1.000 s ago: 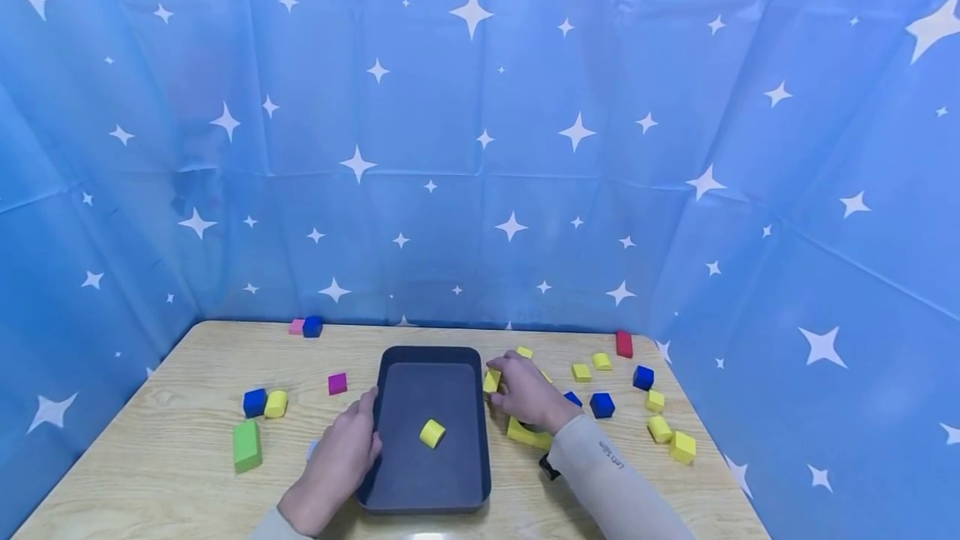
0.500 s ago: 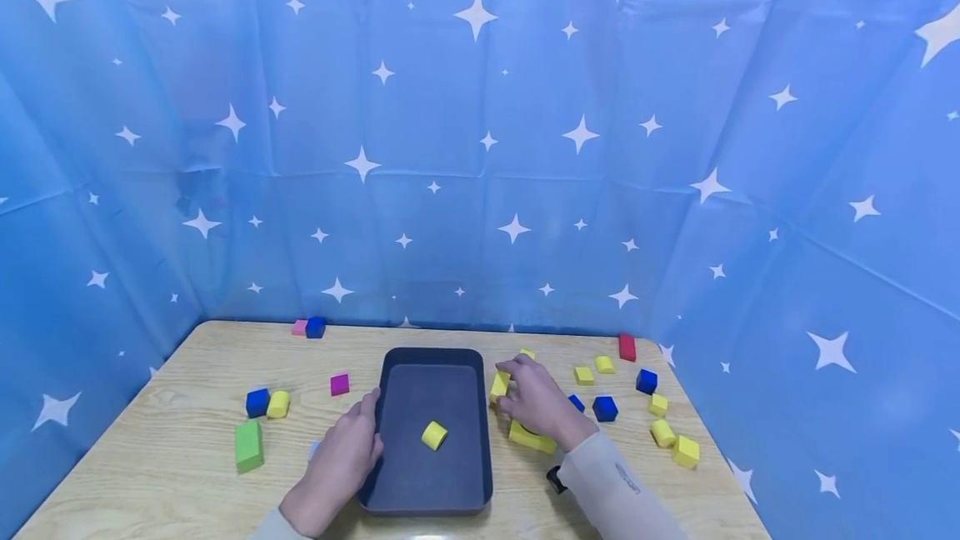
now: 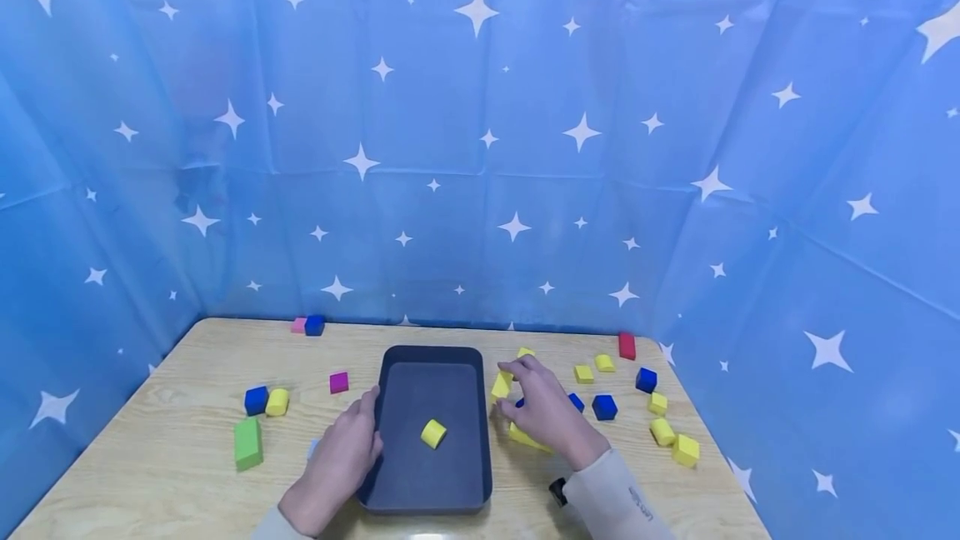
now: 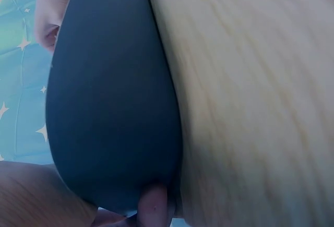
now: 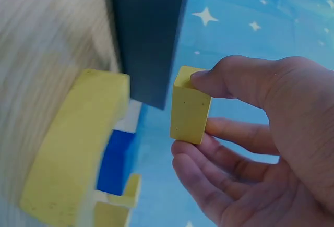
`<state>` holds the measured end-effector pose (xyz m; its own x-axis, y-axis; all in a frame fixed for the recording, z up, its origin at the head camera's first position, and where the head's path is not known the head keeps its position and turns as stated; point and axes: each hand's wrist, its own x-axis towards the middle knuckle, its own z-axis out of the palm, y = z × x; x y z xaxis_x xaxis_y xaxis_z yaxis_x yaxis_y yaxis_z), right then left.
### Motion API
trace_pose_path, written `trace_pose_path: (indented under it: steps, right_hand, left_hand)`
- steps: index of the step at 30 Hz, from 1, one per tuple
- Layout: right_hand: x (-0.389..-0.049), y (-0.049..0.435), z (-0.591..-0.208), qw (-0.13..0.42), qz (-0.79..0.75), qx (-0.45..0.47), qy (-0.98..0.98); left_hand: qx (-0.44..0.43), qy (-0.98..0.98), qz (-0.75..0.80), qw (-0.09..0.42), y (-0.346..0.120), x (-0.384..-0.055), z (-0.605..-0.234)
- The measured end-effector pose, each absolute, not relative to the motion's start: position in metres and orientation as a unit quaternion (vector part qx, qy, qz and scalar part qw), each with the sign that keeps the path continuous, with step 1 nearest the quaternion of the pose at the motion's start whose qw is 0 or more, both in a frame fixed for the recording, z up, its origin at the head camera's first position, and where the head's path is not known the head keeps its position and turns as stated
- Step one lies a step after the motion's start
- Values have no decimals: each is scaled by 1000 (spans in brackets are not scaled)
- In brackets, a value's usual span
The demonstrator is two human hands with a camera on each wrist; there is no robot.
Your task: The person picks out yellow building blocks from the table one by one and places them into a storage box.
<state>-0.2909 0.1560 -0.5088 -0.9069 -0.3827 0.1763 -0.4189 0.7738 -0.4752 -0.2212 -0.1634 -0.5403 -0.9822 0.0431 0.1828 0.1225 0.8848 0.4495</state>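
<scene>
Compared with one second ago, the right hand (image 3: 542, 408) sits slightly farther from the tray (image 3: 427, 482); the left hand (image 3: 339, 447) still grips the wall beside it. The right sleeve (image 3: 611, 494) carries lettering too small to read. A yellow, flat-faced, dark-specked block (image 5: 189, 113) is pinched between the right thumb and fingers.
</scene>
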Motion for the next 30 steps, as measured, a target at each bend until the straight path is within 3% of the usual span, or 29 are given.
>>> trace_pose_path:
  steps: [14,30]
  right_hand:
    - [-269,136,-496,11,270,268,-925]
    - [-260,121,-503,-43,228,321,-918]
  left_hand:
    - [-30,-969,-240,52,-163,-223,-537]
    - [-32,-970,-235,58,-163,-221,-539]
